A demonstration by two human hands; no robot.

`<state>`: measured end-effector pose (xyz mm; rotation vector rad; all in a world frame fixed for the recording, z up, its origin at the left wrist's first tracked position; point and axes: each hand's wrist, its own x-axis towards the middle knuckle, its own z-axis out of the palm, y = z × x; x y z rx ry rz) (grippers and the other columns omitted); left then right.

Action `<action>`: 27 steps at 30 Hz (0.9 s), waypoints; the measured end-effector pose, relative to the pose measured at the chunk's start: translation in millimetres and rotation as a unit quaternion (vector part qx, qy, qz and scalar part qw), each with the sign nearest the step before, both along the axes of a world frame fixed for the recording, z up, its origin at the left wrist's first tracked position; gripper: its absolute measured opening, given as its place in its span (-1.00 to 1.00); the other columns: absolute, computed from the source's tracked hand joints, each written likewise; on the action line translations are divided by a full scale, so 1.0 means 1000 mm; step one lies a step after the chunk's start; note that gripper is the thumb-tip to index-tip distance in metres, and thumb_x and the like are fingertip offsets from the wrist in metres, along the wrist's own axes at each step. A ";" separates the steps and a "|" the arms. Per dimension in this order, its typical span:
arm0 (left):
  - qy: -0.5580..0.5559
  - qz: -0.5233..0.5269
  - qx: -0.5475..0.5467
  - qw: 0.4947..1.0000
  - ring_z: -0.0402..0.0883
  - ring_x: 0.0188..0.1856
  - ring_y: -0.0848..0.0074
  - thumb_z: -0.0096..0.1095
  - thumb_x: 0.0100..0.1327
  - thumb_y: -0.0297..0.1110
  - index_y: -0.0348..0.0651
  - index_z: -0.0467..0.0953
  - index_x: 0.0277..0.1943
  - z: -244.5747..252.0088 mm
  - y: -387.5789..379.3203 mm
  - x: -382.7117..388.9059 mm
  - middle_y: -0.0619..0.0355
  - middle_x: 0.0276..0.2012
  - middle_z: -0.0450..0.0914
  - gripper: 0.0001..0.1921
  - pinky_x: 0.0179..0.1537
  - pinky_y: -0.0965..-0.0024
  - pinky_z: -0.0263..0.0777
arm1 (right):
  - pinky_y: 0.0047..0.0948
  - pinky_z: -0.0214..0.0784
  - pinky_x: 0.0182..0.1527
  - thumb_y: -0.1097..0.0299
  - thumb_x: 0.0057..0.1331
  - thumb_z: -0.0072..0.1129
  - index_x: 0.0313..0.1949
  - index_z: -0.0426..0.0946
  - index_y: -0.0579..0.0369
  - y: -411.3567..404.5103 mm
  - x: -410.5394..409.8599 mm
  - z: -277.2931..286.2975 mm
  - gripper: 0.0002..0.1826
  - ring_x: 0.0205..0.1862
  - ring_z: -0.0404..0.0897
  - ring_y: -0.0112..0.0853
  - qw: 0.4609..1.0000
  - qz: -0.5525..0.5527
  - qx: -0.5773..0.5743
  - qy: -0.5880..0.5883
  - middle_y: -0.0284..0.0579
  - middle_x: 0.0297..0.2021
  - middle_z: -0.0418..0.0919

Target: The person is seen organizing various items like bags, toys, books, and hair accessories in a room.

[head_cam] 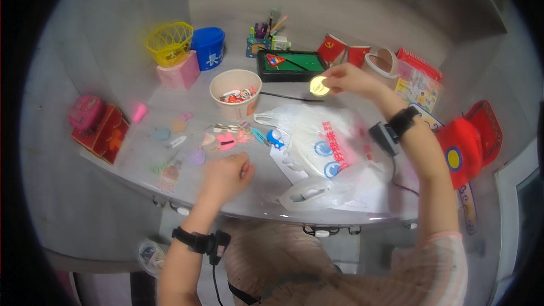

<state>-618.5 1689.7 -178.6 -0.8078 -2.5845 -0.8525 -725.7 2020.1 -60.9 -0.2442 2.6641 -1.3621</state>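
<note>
My right hand [347, 80] pinches a round gold disc [319, 86], coin-like, above the table behind a white plastic bag [308, 136]. Loosely curled, my left hand [228, 176] hovers near the front edge, with nothing visible in its fingers; its palm is hidden. Just beyond it lie a pink bow-like hair clip [226, 141], a teal snap clip [259, 136], a small blue-and-white figure [275, 139] and a purple piece [196, 157]. A paper tub [236, 108] further back holds several hair clips and small trinkets.
A miniature pool table [293, 67], pen holder [257, 46], red flags [332, 49] and blue bucket [208, 49] line the back. A yellow basket [170, 42] sits on a pink box [180, 72]. A beige container [380, 66] and red bag [461, 148] are at right.
</note>
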 end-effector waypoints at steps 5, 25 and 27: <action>-0.011 -0.005 0.015 1.000 0.47 -0.61 0.23 0.20 0.07 -0.28 -0.14 0.32 -0.59 0.001 0.001 -0.002 0.10 -0.69 0.44 -0.75 -0.58 0.28 0.28 | -0.55 0.47 -0.39 0.48 0.18 0.09 -0.27 0.50 0.31 -0.001 -0.063 -0.062 -0.84 -0.40 0.59 -0.47 0.998 -0.045 0.004 -0.032 -0.12 -0.40 0.56; 0.001 0.005 0.008 1.000 0.44 -0.63 0.23 0.19 0.08 -0.29 -0.16 0.33 -0.56 0.000 0.000 0.001 0.08 -0.72 0.40 -0.77 -0.57 0.29 0.26 | -0.35 0.29 0.02 0.07 0.14 0.20 0.13 0.29 0.10 0.037 0.134 0.022 -0.37 0.00 0.42 -0.34 0.949 0.091 0.296 -0.052 -0.13 -0.05 0.46; 0.004 0.001 0.006 1.000 0.44 -0.64 0.23 0.18 0.09 -0.29 -0.16 0.33 -0.56 0.002 0.005 0.002 0.08 -0.72 0.40 -0.77 -0.57 0.29 0.25 | -0.24 0.20 0.13 -0.04 0.08 0.22 0.21 0.18 0.06 0.038 0.182 -0.015 -0.21 0.10 0.35 -0.17 0.947 0.141 0.288 -0.006 0.04 0.10 0.32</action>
